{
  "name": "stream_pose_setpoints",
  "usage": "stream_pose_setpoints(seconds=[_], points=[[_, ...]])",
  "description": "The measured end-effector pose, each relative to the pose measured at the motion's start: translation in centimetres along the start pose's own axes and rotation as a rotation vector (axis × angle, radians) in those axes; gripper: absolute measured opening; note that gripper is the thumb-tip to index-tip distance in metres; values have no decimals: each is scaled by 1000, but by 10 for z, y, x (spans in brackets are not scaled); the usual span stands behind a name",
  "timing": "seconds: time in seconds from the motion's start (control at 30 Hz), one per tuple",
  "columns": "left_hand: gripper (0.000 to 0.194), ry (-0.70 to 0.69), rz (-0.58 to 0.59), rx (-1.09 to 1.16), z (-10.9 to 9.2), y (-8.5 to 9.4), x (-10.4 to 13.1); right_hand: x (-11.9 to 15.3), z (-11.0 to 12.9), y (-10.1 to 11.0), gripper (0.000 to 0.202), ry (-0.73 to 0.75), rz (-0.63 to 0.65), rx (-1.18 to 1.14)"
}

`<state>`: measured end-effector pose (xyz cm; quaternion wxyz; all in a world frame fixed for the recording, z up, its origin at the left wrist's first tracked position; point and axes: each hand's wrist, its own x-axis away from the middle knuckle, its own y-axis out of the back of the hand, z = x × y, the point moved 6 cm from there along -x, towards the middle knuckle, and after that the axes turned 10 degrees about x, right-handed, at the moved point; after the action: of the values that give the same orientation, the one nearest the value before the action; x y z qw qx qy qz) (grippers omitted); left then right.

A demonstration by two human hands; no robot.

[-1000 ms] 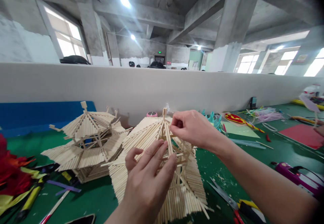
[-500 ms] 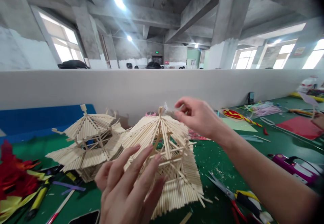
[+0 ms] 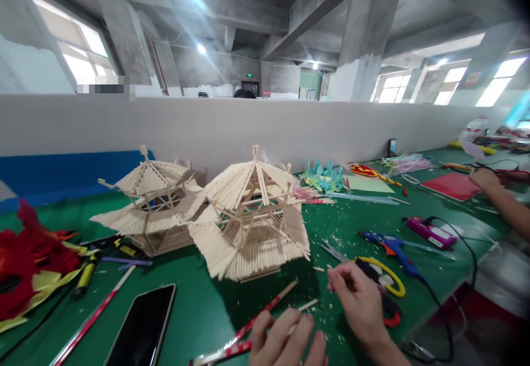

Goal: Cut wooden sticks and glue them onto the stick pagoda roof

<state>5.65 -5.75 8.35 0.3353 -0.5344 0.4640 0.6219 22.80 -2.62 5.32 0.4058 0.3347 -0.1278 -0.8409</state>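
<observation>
Two pavilion models built of thin wooden sticks stand side by side; the nearer model [image 3: 256, 233] is in the middle, the other model [image 3: 155, 211] to its left. My left hand [image 3: 290, 338] is low at the bottom edge, fingers apart and bent over the red-and-white stick packets [image 3: 260, 313]; its palm is cut off by the frame. To the right, my right hand [image 3: 358, 300] has its thumb and fingertips pinched together beside the scissors [image 3: 333, 252] and yellow-handled pliers [image 3: 393, 277]. Whether something small is between those fingertips is hidden.
A phone [image 3: 143, 327] lies at the front left. A blue glue gun [image 3: 393, 247] and a purple device [image 3: 430, 232] with cables are on the right. Red and yellow craft pieces [image 3: 31, 266] sit far left. Another person's hand [image 3: 486, 181] is at the far right, near a red sheet.
Both hands have moved away from the nearer model, down toward the table's front edge. The view has shifted, bringing more of the table, the phone and the glue gun into sight.
</observation>
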Motion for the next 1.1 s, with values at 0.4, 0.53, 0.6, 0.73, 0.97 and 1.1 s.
stream_pose_setpoints(seconds=[0.4,0.53,0.6,0.73,0.97,1.1], points=[[8,5,316,151,-35,-34,65,36,-31,-39,28,73,173,143],[9,29,336,160,-36,-38,66,38,-31,-46,21,104,226,197],[13,28,352,160,-36,-40,65,38,-29,-49,20,147,284,237],[24,-15,356,155,-36,-43,64,30,-13,-59,14,362,555,328],[33,-27,313,168,-30,-47,63,21,12,-88,19,733,965,562],[34,4,288,175,-26,-46,64,16,17,-94,20,751,991,628]])
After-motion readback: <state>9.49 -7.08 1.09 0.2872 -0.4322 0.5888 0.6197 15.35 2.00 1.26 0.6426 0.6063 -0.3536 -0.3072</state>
